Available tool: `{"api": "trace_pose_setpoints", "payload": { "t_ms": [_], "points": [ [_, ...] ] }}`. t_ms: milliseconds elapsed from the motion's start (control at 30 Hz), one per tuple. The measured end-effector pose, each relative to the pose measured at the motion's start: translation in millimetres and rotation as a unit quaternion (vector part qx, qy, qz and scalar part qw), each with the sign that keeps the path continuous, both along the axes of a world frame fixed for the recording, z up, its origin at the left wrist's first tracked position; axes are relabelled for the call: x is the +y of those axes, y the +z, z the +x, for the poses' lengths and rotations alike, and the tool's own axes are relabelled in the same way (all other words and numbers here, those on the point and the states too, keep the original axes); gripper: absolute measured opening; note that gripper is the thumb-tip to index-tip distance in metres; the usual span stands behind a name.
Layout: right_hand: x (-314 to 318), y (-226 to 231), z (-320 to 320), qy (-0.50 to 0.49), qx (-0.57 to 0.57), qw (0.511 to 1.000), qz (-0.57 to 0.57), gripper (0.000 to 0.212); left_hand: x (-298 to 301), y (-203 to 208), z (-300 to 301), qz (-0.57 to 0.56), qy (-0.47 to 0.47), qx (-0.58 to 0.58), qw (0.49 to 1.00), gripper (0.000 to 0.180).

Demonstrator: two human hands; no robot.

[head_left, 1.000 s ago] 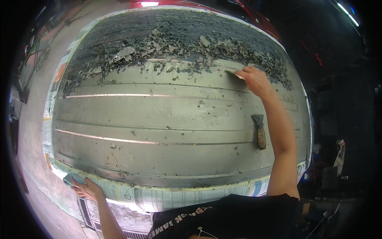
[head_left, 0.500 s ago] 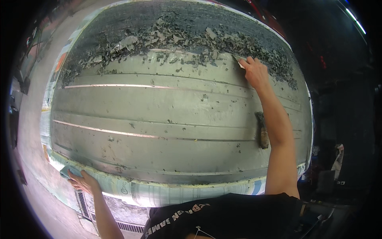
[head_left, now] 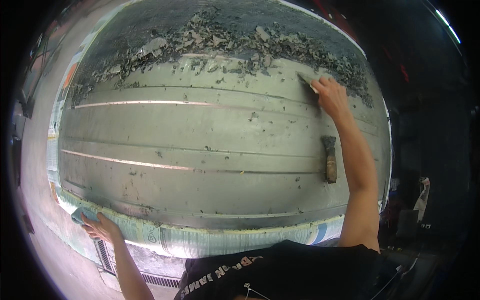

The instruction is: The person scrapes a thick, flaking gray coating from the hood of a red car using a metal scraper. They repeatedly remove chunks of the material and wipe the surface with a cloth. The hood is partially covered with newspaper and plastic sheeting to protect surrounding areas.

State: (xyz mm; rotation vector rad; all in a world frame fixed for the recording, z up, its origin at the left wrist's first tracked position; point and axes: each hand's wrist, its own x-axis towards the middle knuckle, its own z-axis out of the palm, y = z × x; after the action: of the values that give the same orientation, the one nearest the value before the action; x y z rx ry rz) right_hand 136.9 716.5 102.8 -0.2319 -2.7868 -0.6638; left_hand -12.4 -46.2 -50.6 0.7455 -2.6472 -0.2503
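My right hand (head_left: 332, 94) grips a scraper (head_left: 306, 80), its thin blade pointing up and left, low over a broad ribbed metal panel (head_left: 200, 125) like a vehicle roof. Loose grey flakes of stripped paint (head_left: 220, 40) lie heaped just beyond the blade. Down at the near left corner, my left hand (head_left: 102, 229) is bent round a blue-green piece (head_left: 78, 215), whose kind I cannot make out, beside the masked edge. A short tool (head_left: 330, 162) with a dark clotted head and worn brownish handle lies on the panel, left of my right forearm.
Dark, rough coating (head_left: 150, 22) covers the panel's far part. Printed masking sheet (head_left: 200, 242) wraps its near edge. Pale floor (head_left: 37, 165) runs along the left, with a drain grate (head_left: 155, 280) below. At right, a dark area holds a hanging pale cloth (head_left: 422, 200).
My right hand with the scraper has come nearer and slightly right, away from the flakes. The view has shifted a little; my left hand stays at the near left corner.
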Motion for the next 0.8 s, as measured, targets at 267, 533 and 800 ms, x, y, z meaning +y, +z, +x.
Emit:
{"api": "trace_pose_setpoints", "payload": {
  "t_ms": [267, 533, 800],
  "points": [
    [1, -2, 4, 0.013, -0.041, 0.999, -0.011, 0.026, 6, 8, -3, 0.022, 0.011, -0.025, 0.999, 0.07],
    [-13, -1, -9, -0.018, -0.023, 0.999, -0.017, 0.031, 6, 9, 1, 0.004, 0.006, -0.037, 0.999, 0.07],
    [14, 10, 12, -0.065, 0.005, 0.997, -0.033, 0.028, 7, 8, -1, 0.016, 0.017, -0.032, 0.999, 0.067]
  ]
}}
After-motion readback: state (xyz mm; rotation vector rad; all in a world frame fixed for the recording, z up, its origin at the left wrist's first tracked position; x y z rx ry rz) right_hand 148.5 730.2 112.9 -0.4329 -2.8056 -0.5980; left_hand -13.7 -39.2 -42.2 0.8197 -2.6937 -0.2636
